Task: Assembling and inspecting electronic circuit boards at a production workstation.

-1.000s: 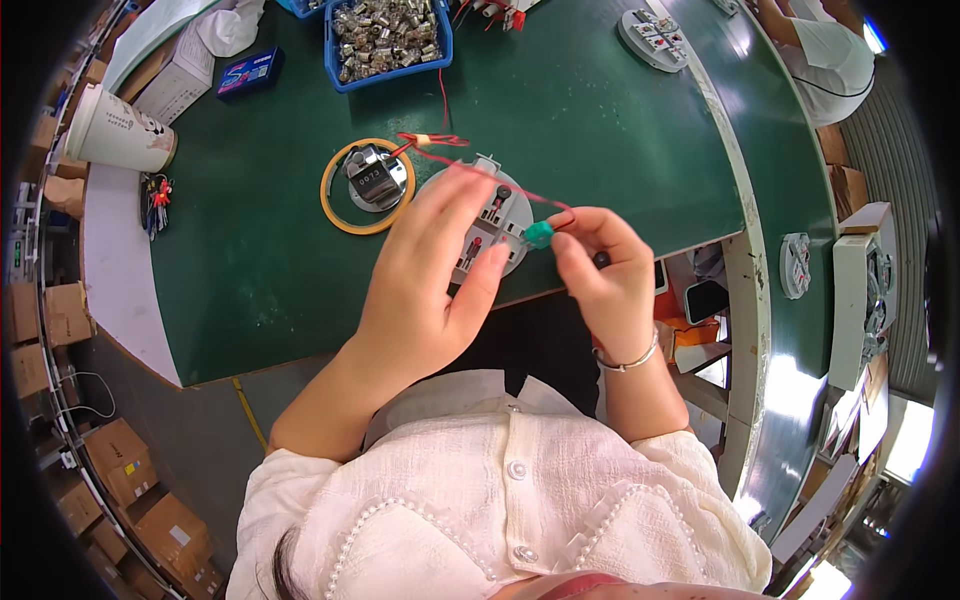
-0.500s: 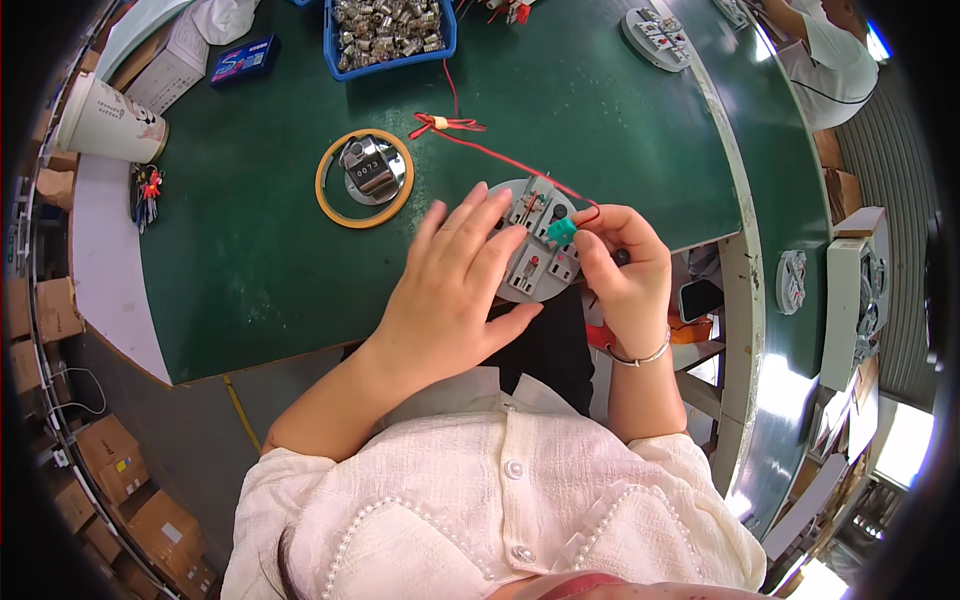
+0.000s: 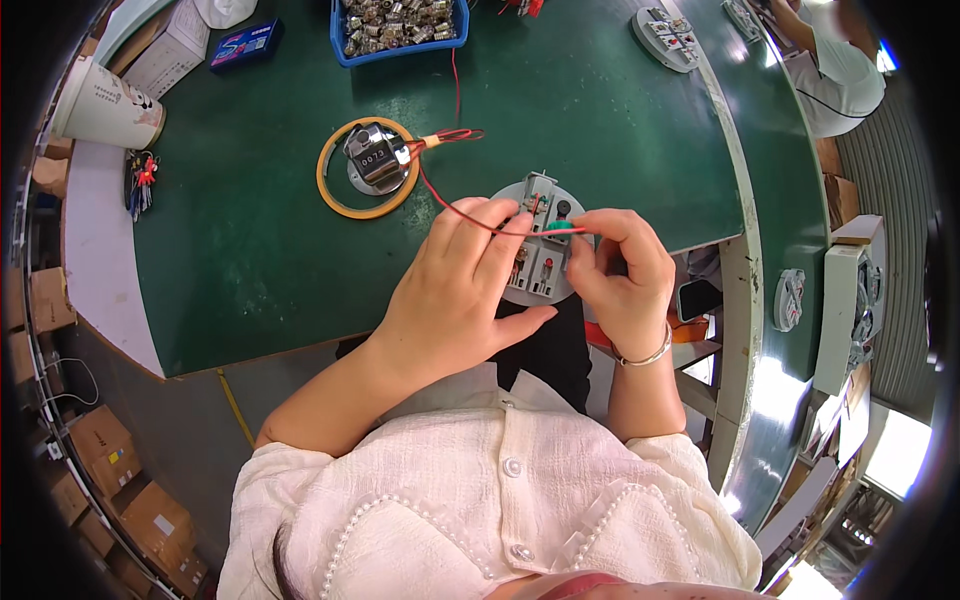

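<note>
A round grey board point(image 3: 512, 190) lies at the near edge of the green table point(image 3: 250, 250), small fittings standing on its top. At its right side is a small green block point(image 3: 558, 228), gripped between the thumb and first finger of the right hand point(image 3: 625, 275), which wears a bracelet point(image 3: 646, 357). The left hand point(image 3: 450, 290) is open over the left side of the board, its fingertips on the fittings and its thumb held apart near the board's near edge.

A red wire point(image 3: 452, 208) crosses above the board to the right hand, coming from a bundle tied with a tan band point(image 3: 432, 141) beyond the board and to its left. Farther left of the board is a metal counter point(image 3: 378, 158), with a yellow ring point(image 3: 320, 175) around it.

Well beyond the board, a blue bin point(image 3: 400, 52) holds a heap of small metal and glass parts point(image 3: 400, 22). Far to the left of the board are a small blue box point(image 3: 246, 45) and a paper cup point(image 3: 110, 108). To its right, below table height, is a dark phone point(image 3: 700, 299); beyond it to the right sits another round board point(image 3: 665, 38), with a co-worker point(image 3: 835, 80) farther off.
</note>
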{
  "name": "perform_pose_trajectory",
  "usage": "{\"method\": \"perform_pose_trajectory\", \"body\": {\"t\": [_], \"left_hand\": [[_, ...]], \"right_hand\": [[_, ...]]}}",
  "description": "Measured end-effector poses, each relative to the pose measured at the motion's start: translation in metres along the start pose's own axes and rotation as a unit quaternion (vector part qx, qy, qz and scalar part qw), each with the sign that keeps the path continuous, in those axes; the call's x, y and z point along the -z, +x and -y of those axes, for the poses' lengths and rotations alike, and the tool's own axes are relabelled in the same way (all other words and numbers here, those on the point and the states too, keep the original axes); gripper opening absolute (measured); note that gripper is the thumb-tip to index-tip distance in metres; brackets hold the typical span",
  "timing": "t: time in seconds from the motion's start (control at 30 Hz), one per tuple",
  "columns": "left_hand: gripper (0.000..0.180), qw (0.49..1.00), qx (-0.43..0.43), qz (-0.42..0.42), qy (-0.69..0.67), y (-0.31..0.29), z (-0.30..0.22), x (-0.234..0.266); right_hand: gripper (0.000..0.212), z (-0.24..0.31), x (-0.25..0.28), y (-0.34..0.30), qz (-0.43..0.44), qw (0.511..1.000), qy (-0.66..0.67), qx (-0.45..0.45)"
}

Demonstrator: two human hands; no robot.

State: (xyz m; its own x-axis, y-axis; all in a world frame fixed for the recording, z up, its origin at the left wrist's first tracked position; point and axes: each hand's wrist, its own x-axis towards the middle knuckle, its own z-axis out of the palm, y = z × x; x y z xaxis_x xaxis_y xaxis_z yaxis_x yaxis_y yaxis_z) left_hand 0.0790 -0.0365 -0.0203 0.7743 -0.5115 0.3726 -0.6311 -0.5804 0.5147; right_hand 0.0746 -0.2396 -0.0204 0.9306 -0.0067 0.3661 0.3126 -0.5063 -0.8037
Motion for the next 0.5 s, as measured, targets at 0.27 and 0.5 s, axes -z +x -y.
{"method": "perform_pose_trajectory", "body": {"t": [0.27, 0.5], "left_hand": [[0.087, 0.999, 0.012, -0.015, -0.035, -0.0005, -0.0008, -0.0020], [0.090, 0.999, 0.017, -0.006, -0.031, 0.0002, 0.0009, -0.0013]], "right_hand": [[0.025, -0.0014, 0.0066, -0.0013, 0.018, 0.992, -0.073, 0.103], [0.026, -0.0006, 0.0065, -0.0009, 0.043, 0.998, -0.025, 0.045]]}}
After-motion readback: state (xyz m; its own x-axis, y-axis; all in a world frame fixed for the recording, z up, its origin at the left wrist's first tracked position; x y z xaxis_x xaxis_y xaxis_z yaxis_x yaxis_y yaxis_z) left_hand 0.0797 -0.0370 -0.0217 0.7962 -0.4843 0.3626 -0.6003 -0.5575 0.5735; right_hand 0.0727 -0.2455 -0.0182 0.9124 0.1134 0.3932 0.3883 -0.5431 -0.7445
